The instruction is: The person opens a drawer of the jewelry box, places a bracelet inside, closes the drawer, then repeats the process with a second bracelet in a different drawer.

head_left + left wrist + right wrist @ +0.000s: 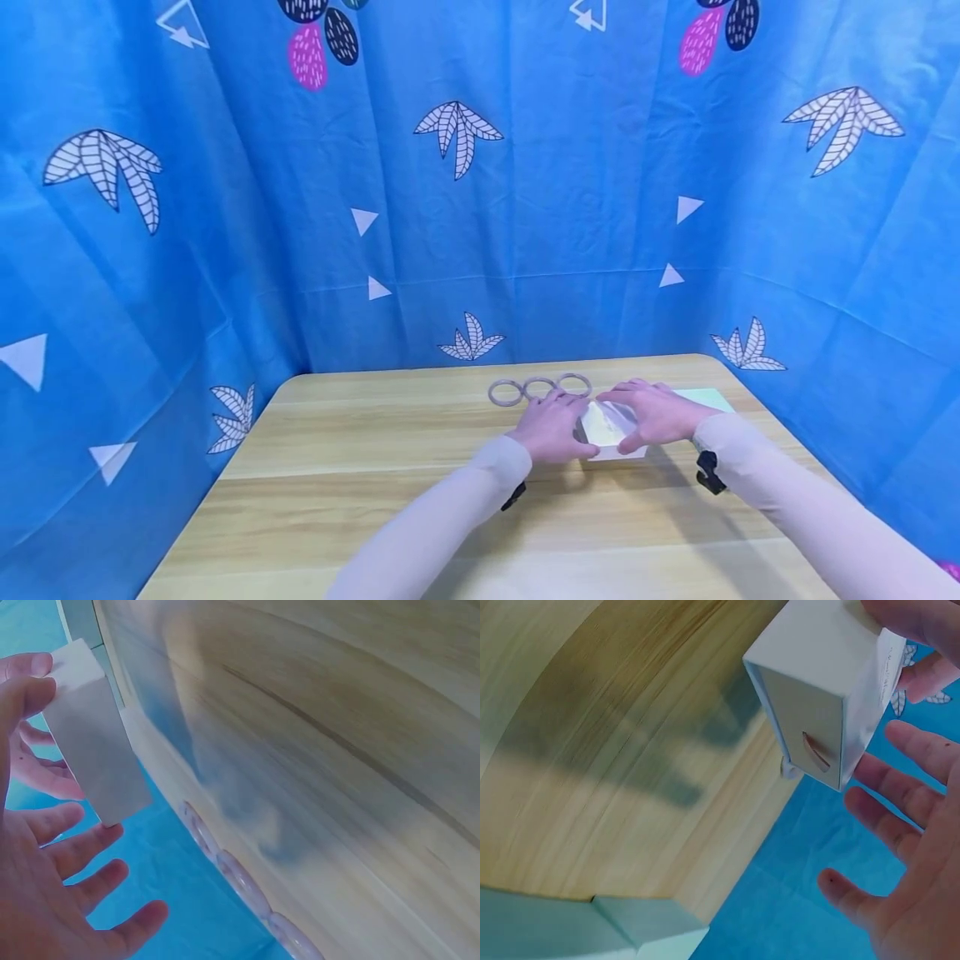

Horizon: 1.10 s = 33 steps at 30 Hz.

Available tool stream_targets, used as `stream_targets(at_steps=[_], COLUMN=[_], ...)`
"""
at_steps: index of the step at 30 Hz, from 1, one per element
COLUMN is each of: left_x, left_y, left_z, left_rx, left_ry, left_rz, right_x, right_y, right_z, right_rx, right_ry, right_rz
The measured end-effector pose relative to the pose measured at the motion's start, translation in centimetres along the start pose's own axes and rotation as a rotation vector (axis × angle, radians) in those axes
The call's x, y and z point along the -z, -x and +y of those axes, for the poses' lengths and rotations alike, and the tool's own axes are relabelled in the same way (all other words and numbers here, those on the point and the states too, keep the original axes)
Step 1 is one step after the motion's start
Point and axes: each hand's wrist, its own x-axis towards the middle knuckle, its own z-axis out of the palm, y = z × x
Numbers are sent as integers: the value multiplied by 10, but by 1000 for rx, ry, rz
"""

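A small white box (607,427) is held between the two hands and appears to hang just above the table. A short ribbon tab shows on its end face in the right wrist view. The left hand (553,427) grips the left side of the box, thumb at the near edge and a fingertip at the far edge; its other fingers are spread. On the opposite side, the right hand (654,412) holds the box between thumb and fingers, its remaining fingers spread apart. In the left wrist view, the plain side of the white box (97,750) faces the camera.
Three pale greyish rings (540,387) lie in a row near the back edge of the wooden table (360,467). A mint-green box (705,399) lies behind the right hand. Blue patterned curtains (570,200) surround the table at the back and sides.
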Motion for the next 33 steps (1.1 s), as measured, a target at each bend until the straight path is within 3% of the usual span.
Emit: stream_targets(at_steps=[33], left_x=[17], left_y=[61], left_z=[-59], left_rx=[40], left_ry=[35], left_rz=[0], right_x=[-21], right_y=[-42], right_z=[-58], right_rx=[127], right_ry=[-7], right_rz=[24])
